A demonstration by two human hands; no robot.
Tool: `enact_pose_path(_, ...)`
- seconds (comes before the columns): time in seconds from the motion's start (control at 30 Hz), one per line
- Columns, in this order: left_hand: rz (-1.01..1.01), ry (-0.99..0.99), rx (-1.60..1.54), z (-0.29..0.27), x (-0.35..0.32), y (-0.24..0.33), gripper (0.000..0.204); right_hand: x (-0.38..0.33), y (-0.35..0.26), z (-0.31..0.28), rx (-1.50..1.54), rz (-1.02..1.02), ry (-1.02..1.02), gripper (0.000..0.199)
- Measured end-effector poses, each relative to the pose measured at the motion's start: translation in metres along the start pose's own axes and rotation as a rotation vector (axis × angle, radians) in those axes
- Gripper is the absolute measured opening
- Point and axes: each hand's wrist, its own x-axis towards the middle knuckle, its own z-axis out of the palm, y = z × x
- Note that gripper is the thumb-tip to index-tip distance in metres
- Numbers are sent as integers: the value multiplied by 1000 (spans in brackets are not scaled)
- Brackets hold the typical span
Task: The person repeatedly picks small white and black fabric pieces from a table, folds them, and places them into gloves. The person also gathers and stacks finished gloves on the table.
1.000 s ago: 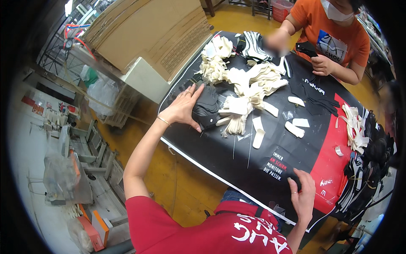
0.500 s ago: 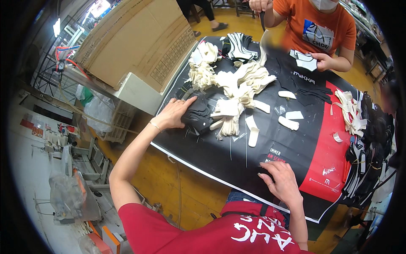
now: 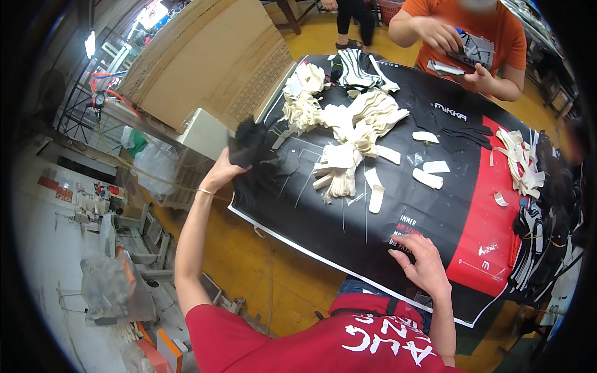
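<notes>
My left hand is closed on a bundle of black fabric pieces, raised at the table's left edge; the bundle is smeared by motion. More dark pieces lie beneath and beside it, hard to tell apart from the black table cover. My right hand hovers over or rests on the near side of the black table cover, its fingers bent and apart, with nothing visible in them. Between my hands lie bunched stacks of cream fabric pieces. To their right are a few loose cream pieces.
Across the table, a co-worker in an orange shirt handles white-and-black pieces. Black-and-white striped pieces lie at the far edge. Cream strips and dark bundles crowd the right end. A large cardboard box stands at the left.
My left hand has lifted the black bundle off the table and moved left with it. My right hand has barely moved. The co-worker's hands have come together around the pieces.
</notes>
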Motion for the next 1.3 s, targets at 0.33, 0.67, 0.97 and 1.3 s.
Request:
enact_pose_path(0.33, 101, -612, -1670, 156, -81, 33, 81, 14, -19, -3, 430, 20, 9, 32)
enact_pose_path(0.67, -21, -885, -1555, 273, -95, 130, 57, -5, -8, -17, 536, 123, 380, 58)
enact_pose_path(0.97, -89, -980, -1543, 316, -127, 150, 67, -42, 14, -58, 622, 244, 518, 31)
enact_pose_path(1.3, 356, -970, -1917, 227, -156, 75, 61, 60, -17, 64, -31, -260, 281, 34)
